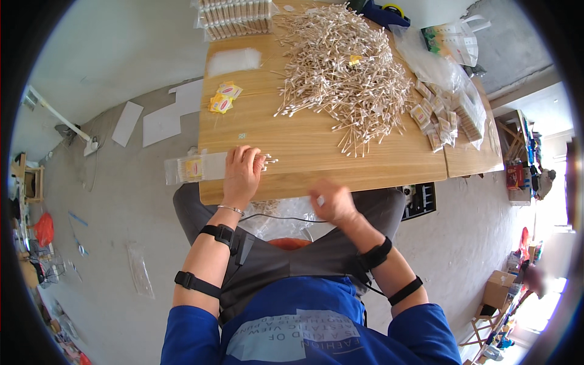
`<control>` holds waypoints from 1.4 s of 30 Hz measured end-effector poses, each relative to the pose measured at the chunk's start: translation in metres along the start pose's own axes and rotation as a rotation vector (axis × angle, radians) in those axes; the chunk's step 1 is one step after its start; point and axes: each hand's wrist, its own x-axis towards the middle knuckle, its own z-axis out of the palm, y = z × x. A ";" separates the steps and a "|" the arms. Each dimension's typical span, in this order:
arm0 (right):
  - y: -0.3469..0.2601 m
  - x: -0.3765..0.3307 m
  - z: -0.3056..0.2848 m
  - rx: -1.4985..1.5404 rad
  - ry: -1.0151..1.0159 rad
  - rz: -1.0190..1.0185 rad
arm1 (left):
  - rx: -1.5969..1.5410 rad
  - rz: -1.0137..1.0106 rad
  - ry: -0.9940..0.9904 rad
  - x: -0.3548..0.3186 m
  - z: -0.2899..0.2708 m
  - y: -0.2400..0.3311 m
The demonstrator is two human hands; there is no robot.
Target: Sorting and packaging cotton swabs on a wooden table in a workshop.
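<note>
Cotton swabs [266,160] under left hand [241,173] fingers, right hand [331,202] curled, blurred

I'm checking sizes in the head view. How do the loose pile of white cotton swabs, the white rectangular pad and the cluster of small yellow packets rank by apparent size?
Largest to smallest:
1. Loose pile of white cotton swabs
2. White rectangular pad
3. Cluster of small yellow packets, only a little smaller than the pad

Head camera — looks steeply down, near table [316,152].
</note>
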 end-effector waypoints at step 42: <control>0.103 -0.033 0.166 -0.288 -0.972 0.150 | 0.058 -0.088 -0.153 0.008 0.004 0.002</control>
